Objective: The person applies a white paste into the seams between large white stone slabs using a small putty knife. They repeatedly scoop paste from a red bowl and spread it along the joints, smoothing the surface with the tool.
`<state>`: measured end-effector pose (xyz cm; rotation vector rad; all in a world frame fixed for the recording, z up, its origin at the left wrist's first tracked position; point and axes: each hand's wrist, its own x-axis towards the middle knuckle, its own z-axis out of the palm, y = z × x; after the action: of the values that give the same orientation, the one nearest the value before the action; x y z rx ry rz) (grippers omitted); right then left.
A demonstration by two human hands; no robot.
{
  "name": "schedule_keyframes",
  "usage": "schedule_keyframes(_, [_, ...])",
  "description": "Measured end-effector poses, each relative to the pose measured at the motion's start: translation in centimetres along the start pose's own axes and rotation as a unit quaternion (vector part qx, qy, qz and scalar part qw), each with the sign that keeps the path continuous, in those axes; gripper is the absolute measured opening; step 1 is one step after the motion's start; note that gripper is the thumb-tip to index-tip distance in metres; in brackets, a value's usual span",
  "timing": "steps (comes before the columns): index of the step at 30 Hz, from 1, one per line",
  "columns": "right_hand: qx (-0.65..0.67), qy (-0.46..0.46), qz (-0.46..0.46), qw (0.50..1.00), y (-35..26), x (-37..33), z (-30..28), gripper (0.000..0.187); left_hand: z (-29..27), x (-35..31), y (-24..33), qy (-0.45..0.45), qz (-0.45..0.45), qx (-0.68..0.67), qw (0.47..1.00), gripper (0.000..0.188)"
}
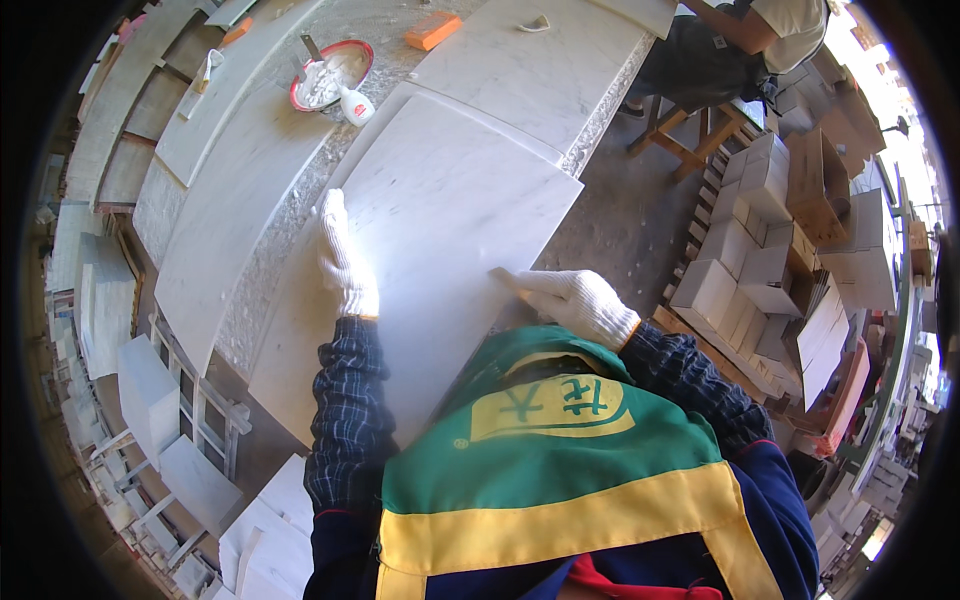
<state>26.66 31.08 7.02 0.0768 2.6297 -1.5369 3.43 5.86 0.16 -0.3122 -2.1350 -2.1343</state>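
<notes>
A pale, grey-veined marble slab (450, 190) lies in front of me on the work surface. My left hand (345, 260), in a white knit glove, rests on the slab toward its left side, fingers stretched forward. Over the slab's near right part, my right hand (580, 303), gloved alike, is closed on a small flat tan piece (508, 282). That piece's tip touches or hovers just above the slab; which of the two I cannot tell. Whether it is a scraper or an abrasive pad is too small to make out.
Beyond the slab stand a red-rimmed bowl (348, 62) of white paste with tools and a white bottle (357, 107). An orange block (433, 31) lies near more slabs (530, 70). Cartons (735, 250) stack at right; a person (740, 40) sits at far right beside a wooden stool (685, 135).
</notes>
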Motion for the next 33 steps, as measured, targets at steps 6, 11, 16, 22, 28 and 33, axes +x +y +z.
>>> schedule_keyframes(6, [-0.17,-0.006,-0.038,0.985,-2.4,0.2,-0.3,0.044,-2.2,-2.2,0.6,-0.011,0.039,0.204,0.978,0.041])
schedule_keyframes(11, [-0.227,0.002,-0.048,0.973,-2.2,1.2,1.5,0.054,-1.5,-2.0,1.3,-0.01,0.043,0.251,0.967,0.033])
schedule_keyframes(16, [-0.29,0.052,-0.052,0.954,-1.5,2.8,2.6,0.055,-1.7,-2.1,1.5,-0.012,0.049,0.231,0.972,0.032])
schedule_keyframes(22, [-0.264,0.032,-0.036,0.963,-2.0,2.5,1.9,0.061,-1.6,-2.1,1.5,-0.006,0.037,0.209,0.977,0.03])
schedule_keyframes(28, [-0.266,0.047,-0.042,0.962,-2.0,3.4,1.8,0.059,-1.6,-2.0,1.4,-0.011,0.061,0.219,0.974,0.029])
schedule_keyframes(33, [-0.282,0.004,-0.011,0.959,-2.1,3.4,1.2,0.055,-1.5,-2.1,1.4,-0.007,0.071,0.229,0.971,0.027])
